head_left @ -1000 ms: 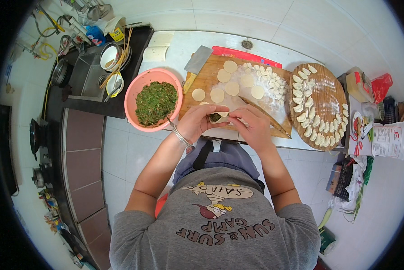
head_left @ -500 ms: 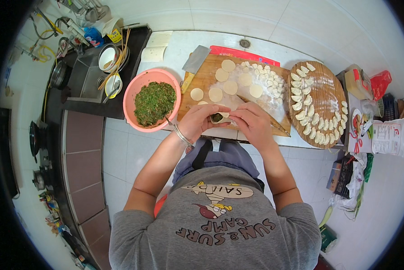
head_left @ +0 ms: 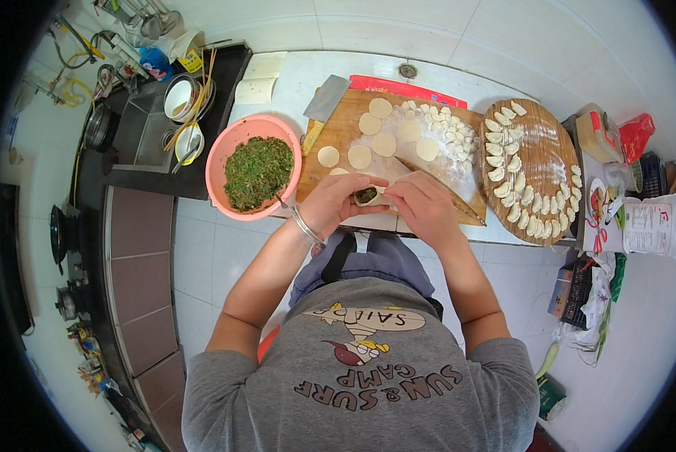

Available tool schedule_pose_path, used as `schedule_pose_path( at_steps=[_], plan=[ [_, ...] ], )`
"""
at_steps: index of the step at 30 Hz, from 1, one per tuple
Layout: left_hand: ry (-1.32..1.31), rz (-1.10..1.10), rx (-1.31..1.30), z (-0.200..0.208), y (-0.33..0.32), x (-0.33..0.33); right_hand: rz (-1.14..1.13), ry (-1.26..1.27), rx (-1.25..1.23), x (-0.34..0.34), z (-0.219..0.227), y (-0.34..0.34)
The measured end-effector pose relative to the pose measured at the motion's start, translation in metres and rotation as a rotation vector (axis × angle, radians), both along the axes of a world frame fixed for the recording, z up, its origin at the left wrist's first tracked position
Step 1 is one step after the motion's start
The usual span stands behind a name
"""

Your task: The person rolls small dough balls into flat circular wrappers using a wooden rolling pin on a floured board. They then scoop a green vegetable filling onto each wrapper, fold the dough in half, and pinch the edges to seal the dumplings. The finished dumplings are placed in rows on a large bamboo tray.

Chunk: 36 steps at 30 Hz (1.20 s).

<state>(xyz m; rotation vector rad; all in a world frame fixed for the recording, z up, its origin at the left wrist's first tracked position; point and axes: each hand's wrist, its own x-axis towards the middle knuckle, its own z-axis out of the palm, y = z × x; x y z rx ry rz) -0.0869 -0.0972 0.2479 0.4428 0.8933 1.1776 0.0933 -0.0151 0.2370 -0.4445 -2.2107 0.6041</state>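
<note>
Both hands cover most of the dumpling (head_left: 368, 196); only its green filling shows. At three o'clock, the paper bag (head_left: 651, 224) blurs toward the rim.

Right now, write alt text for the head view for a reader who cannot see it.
Both hands, left hand and right hand, pinch a dumpling wrapper with green filling over the wooden cutting board. A pink bowl of chopped green filling sits on the left; a round woven tray lined with finished dumplings sits on the right.
</note>
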Motion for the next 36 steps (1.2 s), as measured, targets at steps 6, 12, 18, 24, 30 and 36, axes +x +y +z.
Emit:
schedule_pose_path(
  at_steps=[6,12,18,24,30,36],
  plan=[
    [-0.142,0.153,0.063,-0.003,0.002,0.015,-0.133,0.137,-0.517,-0.002,0.007,-0.008],
    [-0.19,0.178,0.09,-0.007,0.006,0.025,-0.143,0.057,-0.277,-0.005,0.007,-0.007],
    [-0.068,0.13,0.079,-0.006,0.007,0.029,-0.057,0.044,-0.257,-0.006,0.022,-0.002],
    [0.016,0.09,0.113,-0.011,0.005,0.03,-0.064,0.031,-0.387,-0.003,0.02,0.0],
    [0.108,0.059,0.161,-0.009,0.006,0.03,-0.149,0.048,-0.71,-0.004,0.02,-0.001],
    [0.173,-0.006,0.183,-0.013,0.006,0.024,-0.102,-0.004,-0.706,-0.002,0.028,0.003]
  ],
)
